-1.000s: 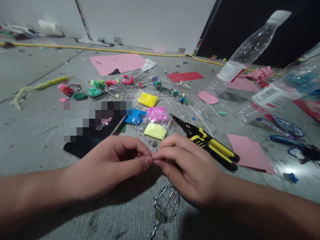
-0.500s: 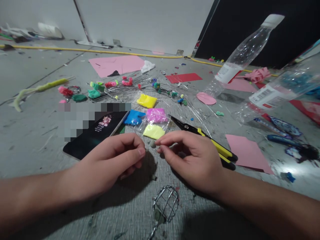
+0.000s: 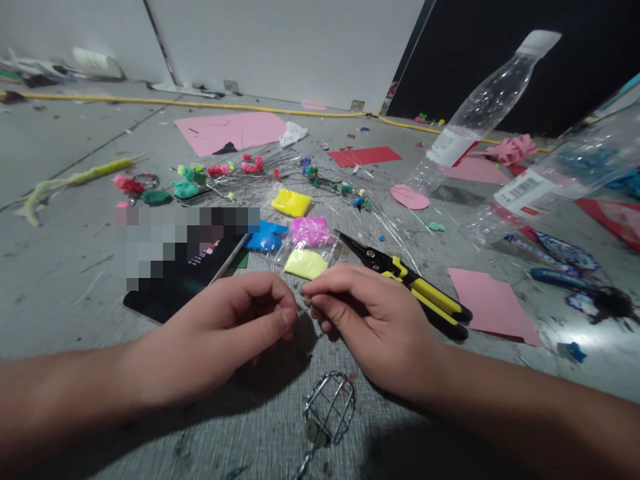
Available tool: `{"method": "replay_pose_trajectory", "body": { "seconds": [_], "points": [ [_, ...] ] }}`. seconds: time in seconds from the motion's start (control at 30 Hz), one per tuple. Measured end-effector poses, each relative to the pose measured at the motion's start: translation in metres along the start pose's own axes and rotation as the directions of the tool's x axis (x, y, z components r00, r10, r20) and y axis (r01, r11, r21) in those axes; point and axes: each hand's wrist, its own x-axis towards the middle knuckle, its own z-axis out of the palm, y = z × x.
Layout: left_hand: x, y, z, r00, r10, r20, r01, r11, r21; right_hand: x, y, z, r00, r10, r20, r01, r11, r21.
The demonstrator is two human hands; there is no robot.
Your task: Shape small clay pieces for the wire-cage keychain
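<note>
My left hand (image 3: 235, 327) is closed in a pinch, and a thin wire (image 3: 301, 311) shows at its fingertips. Just across from it, my right hand (image 3: 375, 313) pinches a small grey-green bit of clay (image 3: 307, 303), mostly hidden by the fingers. The fingertips of both hands almost meet. Below them on the floor lies a small racket-shaped piece of twisted wire (image 3: 343, 407), with a dark green lump (image 3: 316, 432) at its lower left. Small bags of yellow clay (image 3: 291, 203), blue clay (image 3: 267, 235), pink clay (image 3: 309, 231) and pale yellow clay (image 3: 306, 264) lie beyond my hands.
Yellow-and-black pliers (image 3: 433, 293) lie beside my right hand. A phone (image 3: 175, 290) is left of the bags. Plastic bottles (image 3: 493, 100) stand at the right. Pink paper (image 3: 493, 303), loose wires and coloured clay pieces (image 3: 186, 189) litter the floor.
My hands have come closer together, fingertip to fingertip. The thin wire now shows between them, and the small grey-green bit sits at my right fingertips. The view has shifted slightly.
</note>
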Motion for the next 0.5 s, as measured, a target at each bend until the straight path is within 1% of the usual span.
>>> {"method": "replay_pose_trajectory", "body": {
  "seconds": [0.07,0.17,0.3,0.37,0.5],
  "points": [
    [0.0002,-0.0007,0.0008,1.0,-0.008,0.016,0.008,1.0,-0.027,-0.0017,0.0,0.0024,1.0,-0.012,0.008,0.011,1.0,0.028],
    [0.0011,-0.0018,0.0016,1.0,0.019,-0.013,-0.019,1.0,0.001,-0.0044,-0.0005,0.0045,0.998,-0.059,0.02,0.058,0.997,0.043],
    [0.0031,-0.0018,0.0018,0.994,0.08,-0.077,-0.071,0.992,0.107,-0.0056,-0.0025,0.006,0.991,-0.137,-0.002,0.137,0.991,0.0],
    [0.0038,-0.0013,0.0013,0.993,0.079,-0.09,-0.066,0.988,0.138,-0.005,-0.0032,0.0066,0.986,-0.166,-0.013,0.165,0.986,-0.035],
    [0.0031,-0.0005,-0.0004,0.995,0.059,-0.084,-0.046,0.987,0.154,-0.003,-0.0042,0.0056,0.983,-0.183,-0.03,0.181,0.981,-0.07]
  ]
}}
